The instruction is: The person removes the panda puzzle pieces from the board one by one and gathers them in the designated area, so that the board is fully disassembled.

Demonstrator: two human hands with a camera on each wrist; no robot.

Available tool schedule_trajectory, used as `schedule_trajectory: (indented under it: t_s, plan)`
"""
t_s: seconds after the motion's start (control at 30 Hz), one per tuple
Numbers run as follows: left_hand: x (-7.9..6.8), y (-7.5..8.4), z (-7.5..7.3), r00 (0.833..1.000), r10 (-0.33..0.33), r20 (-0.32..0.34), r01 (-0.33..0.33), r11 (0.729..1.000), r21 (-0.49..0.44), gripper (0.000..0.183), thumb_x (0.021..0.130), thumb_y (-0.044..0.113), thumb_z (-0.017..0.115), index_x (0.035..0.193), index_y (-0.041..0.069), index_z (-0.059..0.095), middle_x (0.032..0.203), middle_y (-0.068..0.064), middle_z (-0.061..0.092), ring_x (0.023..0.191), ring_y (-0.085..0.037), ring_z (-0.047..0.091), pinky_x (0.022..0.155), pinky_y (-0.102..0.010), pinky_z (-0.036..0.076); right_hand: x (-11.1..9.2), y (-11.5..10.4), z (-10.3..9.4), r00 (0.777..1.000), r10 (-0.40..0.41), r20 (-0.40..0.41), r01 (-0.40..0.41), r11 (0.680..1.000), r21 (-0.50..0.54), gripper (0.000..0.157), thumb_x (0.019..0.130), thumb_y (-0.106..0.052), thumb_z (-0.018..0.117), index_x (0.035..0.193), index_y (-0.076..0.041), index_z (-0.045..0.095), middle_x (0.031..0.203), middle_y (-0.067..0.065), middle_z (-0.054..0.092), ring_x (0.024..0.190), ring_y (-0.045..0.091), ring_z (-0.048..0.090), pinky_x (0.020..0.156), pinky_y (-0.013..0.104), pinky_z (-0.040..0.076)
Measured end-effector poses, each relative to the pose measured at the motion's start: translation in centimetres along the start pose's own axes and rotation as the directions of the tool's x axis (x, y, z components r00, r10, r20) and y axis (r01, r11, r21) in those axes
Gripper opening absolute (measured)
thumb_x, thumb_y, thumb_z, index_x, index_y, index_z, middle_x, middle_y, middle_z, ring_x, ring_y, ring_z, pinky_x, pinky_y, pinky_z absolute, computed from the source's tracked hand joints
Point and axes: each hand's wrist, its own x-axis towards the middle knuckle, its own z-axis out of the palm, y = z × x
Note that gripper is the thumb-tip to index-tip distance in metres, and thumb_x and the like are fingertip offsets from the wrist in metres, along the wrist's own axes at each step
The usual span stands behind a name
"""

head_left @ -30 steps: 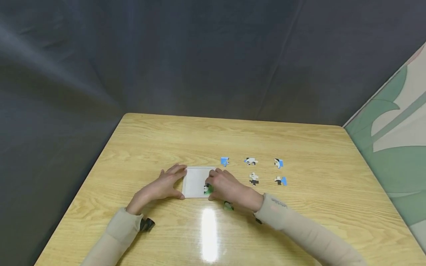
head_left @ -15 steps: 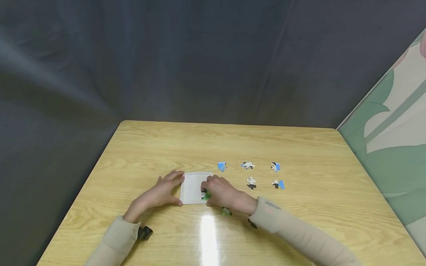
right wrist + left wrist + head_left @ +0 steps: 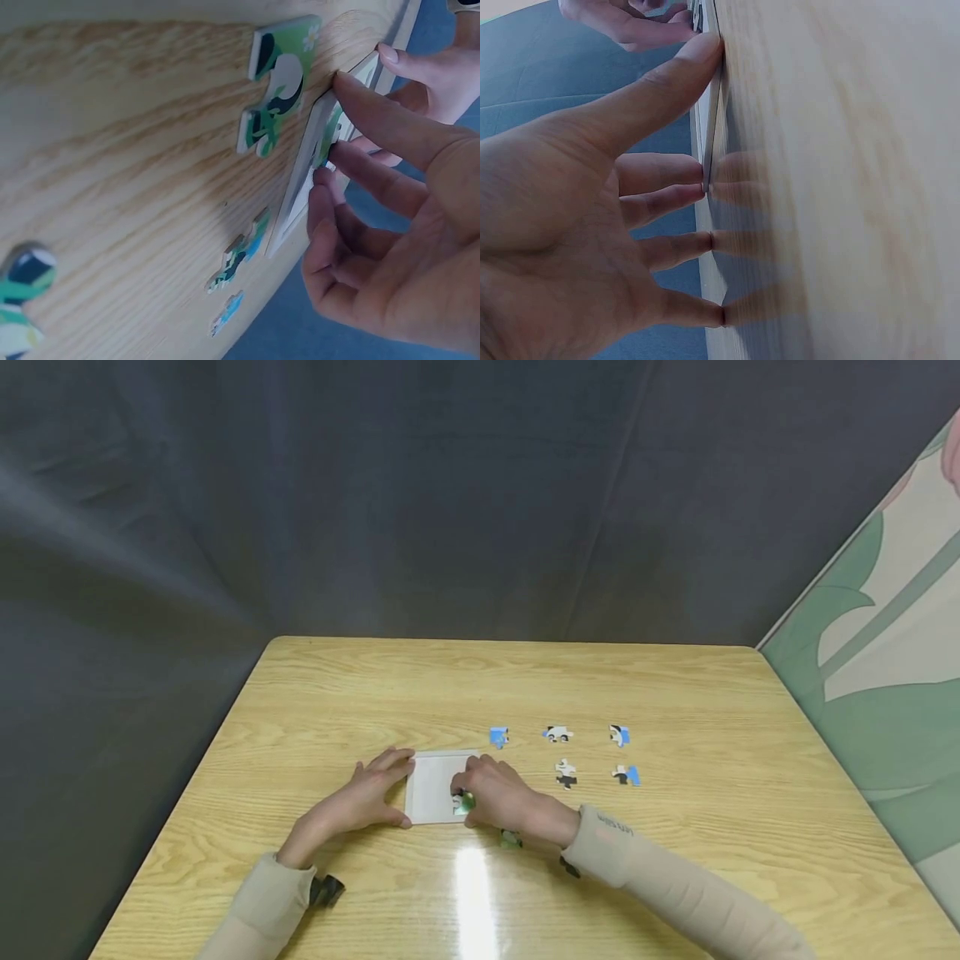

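Observation:
A shallow white square tray lies on the wooden table. My left hand braces its left side, thumb at the near corner and extended fingers at the far one; in the left wrist view several fingertips touch the table or the tray's edge. At the tray's near right corner, my right hand holds a green jigsaw piece with bent fingers. The right wrist view shows the thumb on the tray rim and two fingertips on this piece. My right hand partly hides the piece and the tray's right side.
Several loose panda jigsaw pieces lie right of the tray, among them a blue one, a panda-face one and a black-and-white one. A green piece sits just below my right wrist. A dark curtain hangs behind the table.
The head view has shifted, so the table appears lower and slightly further left. Both hands keep their places at the tray; the right fingers have barely moved over the green jigsaw piece.

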Motion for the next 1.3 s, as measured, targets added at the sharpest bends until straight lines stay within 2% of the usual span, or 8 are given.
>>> schedule_trajectory:
  t_s: [0.23,0.5,0.77,0.93,1.1,1.3]
  plan:
    - [0.0,0.0,0.0,1.000,0.005,-0.006,-0.005,1.000,0.014,0.085,0.073,0.026,0.083,0.140,-0.008,0.043,0.153,-0.019,0.029,0.142,-0.045,0.016,0.099,-0.078,0.012,-0.1,-0.4,0.0,1.000,0.029,-0.012,-0.030,0.997,-0.069,0.041,0.067,-0.024,0.087,0.105,-0.016,0.072,0.088,0.000,0.063,0.077,0.014,0.053,0.062,0.024,0.044]
    - [0.0,-0.1,0.2,1.000,0.010,-0.008,-0.010,1.000,0.010,0.084,0.074,0.027,0.083,0.139,-0.008,0.043,0.152,-0.019,0.030,0.142,-0.045,0.017,0.099,-0.079,0.013,-0.1,-0.3,0.1,1.000,0.014,-0.024,-0.015,0.999,-0.043,0.041,0.067,-0.021,0.088,0.103,-0.012,0.071,0.088,0.001,0.062,0.075,0.014,0.051,0.063,0.023,0.043]
    - [-0.1,0.0,0.0,1.000,0.005,-0.008,-0.004,1.000,0.013,0.084,0.074,0.026,0.082,0.140,-0.008,0.043,0.153,-0.019,0.029,0.141,-0.045,0.017,0.099,-0.078,0.013,0.0,-0.1,-0.3,0.993,-0.022,-0.114,0.019,0.999,-0.029,0.039,0.067,-0.019,0.088,0.101,-0.011,0.071,0.088,0.000,0.061,0.074,0.012,0.049,0.062,0.022,0.042]
    - [0.0,0.1,0.0,1.000,0.007,-0.008,-0.007,1.000,0.017,0.084,0.074,0.026,0.083,0.140,-0.008,0.043,0.153,-0.019,0.029,0.142,-0.045,0.017,0.099,-0.078,0.013,-0.4,0.2,-0.7,0.989,-0.033,-0.143,0.031,0.999,-0.021,0.040,0.066,-0.017,0.089,0.103,-0.011,0.071,0.089,0.000,0.062,0.075,0.013,0.049,0.063,0.021,0.042]
    - [-0.1,0.1,0.0,1.000,0.010,-0.006,-0.010,1.000,0.013,0.085,0.073,0.026,0.083,0.140,-0.008,0.042,0.153,-0.020,0.029,0.142,-0.045,0.016,0.099,-0.078,0.012,-1.9,1.6,-1.5,0.969,-0.061,-0.239,0.074,0.996,0.049,0.041,0.066,-0.011,0.088,0.103,-0.008,0.072,0.088,0.003,0.063,0.075,0.014,0.050,0.060,0.021,0.043]
    - [0.0,0.0,0.0,1.000,0.008,0.001,-0.008,1.000,0.004,0.085,0.074,0.026,0.082,0.141,-0.008,0.041,0.154,-0.019,0.027,0.142,-0.044,0.015,0.099,-0.078,0.010,-4.3,4.1,-2.6,0.935,-0.083,-0.346,0.091,0.996,0.007,0.040,0.065,-0.010,0.088,0.102,-0.005,0.071,0.088,0.005,0.064,0.076,0.017,0.054,0.062,0.024,0.047]
